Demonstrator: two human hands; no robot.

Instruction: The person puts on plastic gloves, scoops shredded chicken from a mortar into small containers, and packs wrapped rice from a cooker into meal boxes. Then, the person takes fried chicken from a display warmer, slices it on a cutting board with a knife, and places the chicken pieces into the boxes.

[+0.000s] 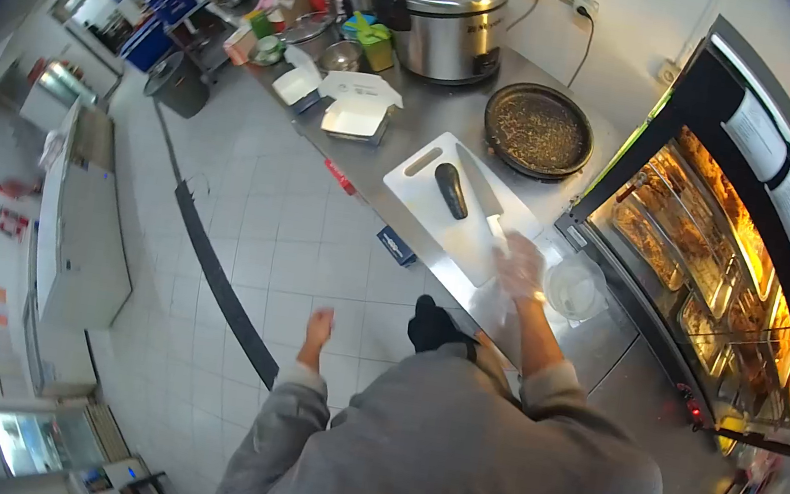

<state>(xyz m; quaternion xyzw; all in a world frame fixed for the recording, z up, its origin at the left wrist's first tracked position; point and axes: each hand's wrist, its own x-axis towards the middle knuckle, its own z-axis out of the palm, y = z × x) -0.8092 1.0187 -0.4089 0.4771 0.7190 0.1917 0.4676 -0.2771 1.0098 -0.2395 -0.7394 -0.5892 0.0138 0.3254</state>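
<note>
On the steel counter lies a white cutting board point(417, 212) with a handle slot at its far end. A dark, glossy, elongated item point(451, 190) rests on it; its kind I cannot make out. Beside that item, a kitchen knife point(480, 184) with a wide blade and white handle lies along the board, tip pointing away from me. My right hand point(519, 268), in a clear plastic glove, is closed around the knife's handle. Over the floor, away from the counter, hangs my left hand point(318, 325), its fingers curled, with nothing visible in it.
A clear plastic tub point(576, 287) stands just right of my right hand. Behind the board sit a round dark pan point(538, 132) and a large steel cooker point(447, 22). Open takeaway boxes point(354, 118) stand farther left. A lit food display case point(717, 252) borders the right side.
</note>
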